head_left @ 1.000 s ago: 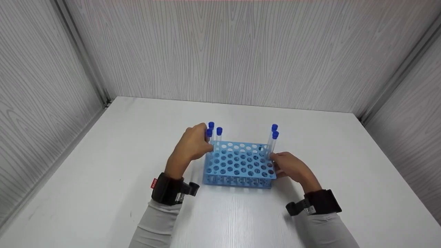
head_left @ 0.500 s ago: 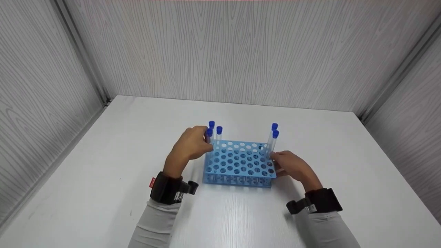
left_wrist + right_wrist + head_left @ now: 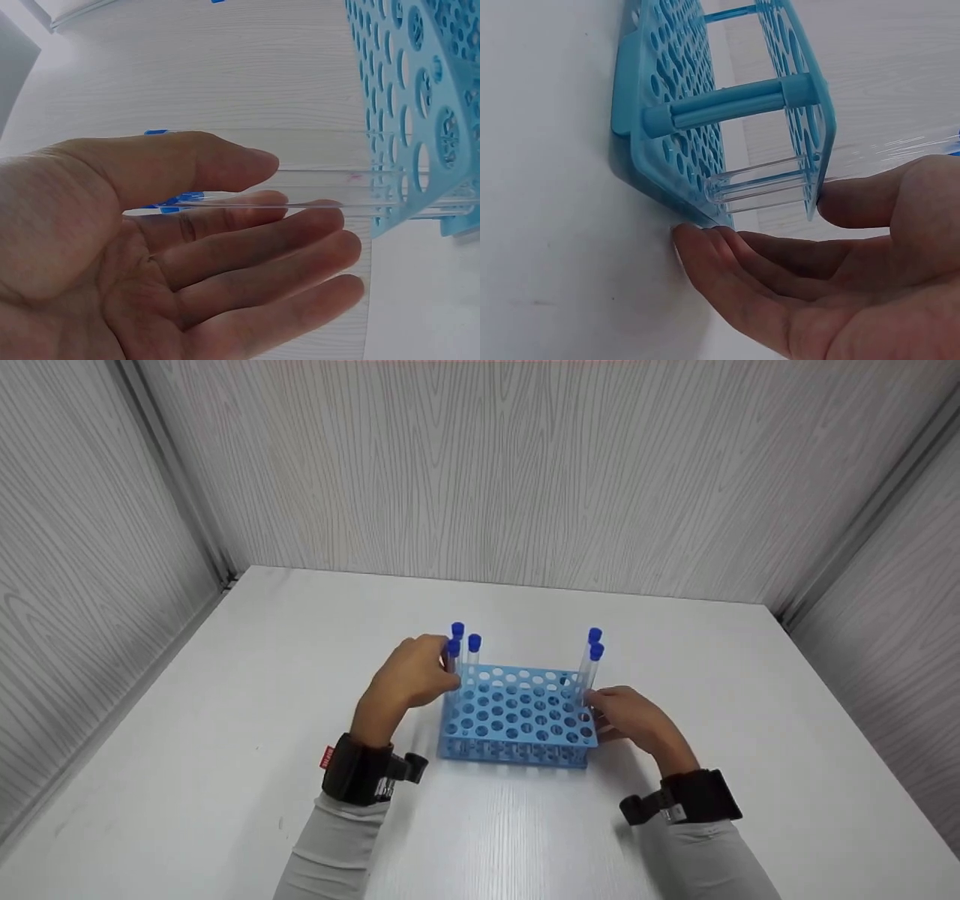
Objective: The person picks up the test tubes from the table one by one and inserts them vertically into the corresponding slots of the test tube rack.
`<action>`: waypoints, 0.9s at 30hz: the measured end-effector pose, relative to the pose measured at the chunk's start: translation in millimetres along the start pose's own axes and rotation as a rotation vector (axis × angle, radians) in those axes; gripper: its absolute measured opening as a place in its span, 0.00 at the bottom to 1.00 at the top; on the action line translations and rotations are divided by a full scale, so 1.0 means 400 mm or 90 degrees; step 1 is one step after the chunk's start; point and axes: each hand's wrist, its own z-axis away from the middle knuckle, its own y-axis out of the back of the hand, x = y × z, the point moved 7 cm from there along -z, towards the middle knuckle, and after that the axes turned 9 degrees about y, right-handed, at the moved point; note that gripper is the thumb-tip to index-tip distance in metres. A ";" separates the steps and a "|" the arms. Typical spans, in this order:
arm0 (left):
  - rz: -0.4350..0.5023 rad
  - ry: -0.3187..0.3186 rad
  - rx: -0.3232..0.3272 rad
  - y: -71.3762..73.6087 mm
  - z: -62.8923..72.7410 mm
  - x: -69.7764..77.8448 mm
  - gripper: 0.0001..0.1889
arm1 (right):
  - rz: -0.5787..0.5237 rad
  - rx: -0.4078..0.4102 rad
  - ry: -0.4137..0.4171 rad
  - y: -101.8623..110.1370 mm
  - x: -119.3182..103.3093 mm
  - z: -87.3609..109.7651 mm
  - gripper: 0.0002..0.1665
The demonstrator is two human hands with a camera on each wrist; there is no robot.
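A light-blue test tube rack (image 3: 517,742) stands on the table, its top plate full of round holes. Several clear test tubes with blue caps stand upright in its back corners. My left hand (image 3: 409,675) pinches the nearest left test tube (image 3: 454,649) between thumb and index finger; the other fingers (image 3: 262,300) extend loosely past it. Behind that one are two more left tubes (image 3: 474,643). At the right end my right hand (image 3: 634,718) grips the rack, thumb at the top plate's edge and fingers lower along the side. Two tubes (image 3: 595,651) stand just beyond its thumb.
The white table (image 3: 225,720) is bounded by a grey wood-grain panel (image 3: 480,472) behind and similar panels at both sides. Each wrist wears a black camera strap (image 3: 356,769) over a grey sleeve (image 3: 330,847).
Against the rack, my left hand sits very slightly lower than a second ago, still at the same tube. The right hand keeps its place, and the whole view has shifted a little.
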 end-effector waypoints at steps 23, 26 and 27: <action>0.018 0.061 0.112 0.015 -0.027 -0.052 0.16 | 0.252 0.362 0.179 0.084 -0.096 0.049 0.19; 0.030 0.057 0.163 0.014 -0.040 -0.062 0.16 | 0.269 0.405 0.199 0.087 -0.104 0.055 0.17; 0.027 0.057 0.177 0.013 -0.044 -0.065 0.16 | 0.275 0.415 0.204 0.088 -0.106 0.057 0.17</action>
